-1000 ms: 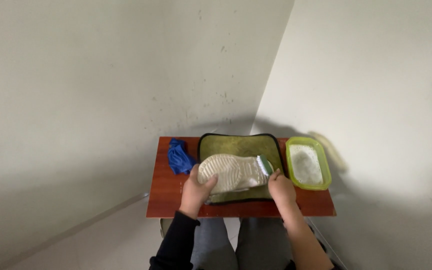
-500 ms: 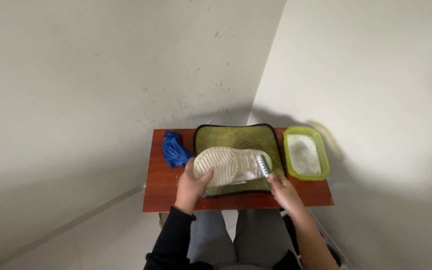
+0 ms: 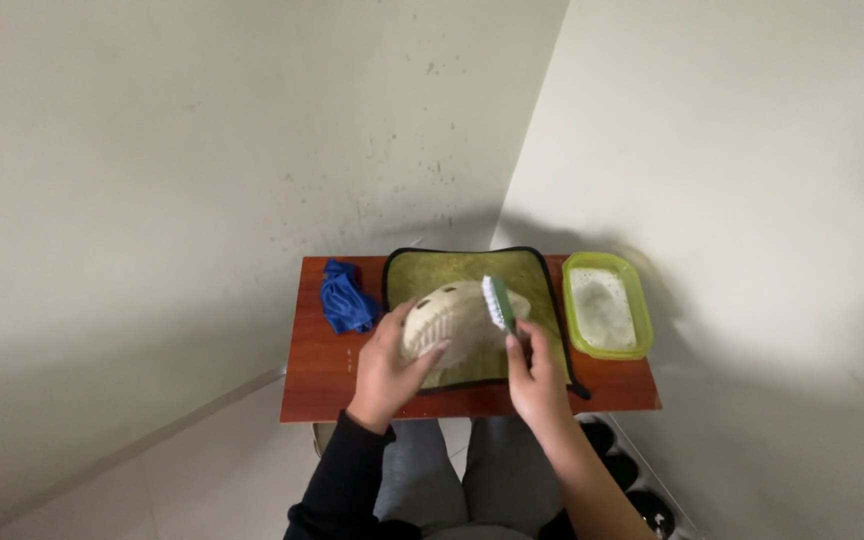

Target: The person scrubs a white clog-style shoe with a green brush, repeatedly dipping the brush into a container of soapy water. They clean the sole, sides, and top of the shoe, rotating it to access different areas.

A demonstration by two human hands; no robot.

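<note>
Two pale walls [image 3: 202, 150] were seen meeting in a corner behind a small reddish-brown wooden table [image 3: 327, 385], which was set close against them. Most of the tabletop was covered by an olive-green mat [image 3: 452, 268] edged in black. At the right end of the table, just beside the mat, a lime-green rectangular container [image 3: 607, 310] had been placed, and cloudy, foamy liquid was held in it. At the left end, a crumpled blue cloth [image 3: 345, 300] lay touching the mat's edge.

Over the middle of the mat a cream-coloured shoe [image 3: 450, 322] was held tilted, its ribbed sole turned up toward the camera. It was gripped from the left by the left hand [image 3: 392, 365], whose fingers were curled around its near side; the sleeve on that arm was black. Part of the shoe was hidden behind this hand.

A green-handled brush [image 3: 500, 303] with white bristles was clasped in the right hand [image 3: 537, 375], fingers closed round the handle, and its head was laid against the right end of the shoe. Grey trousers were visible below the table edge, and dark shoes [image 3: 642, 500] were seen on the floor at the lower right.
</note>
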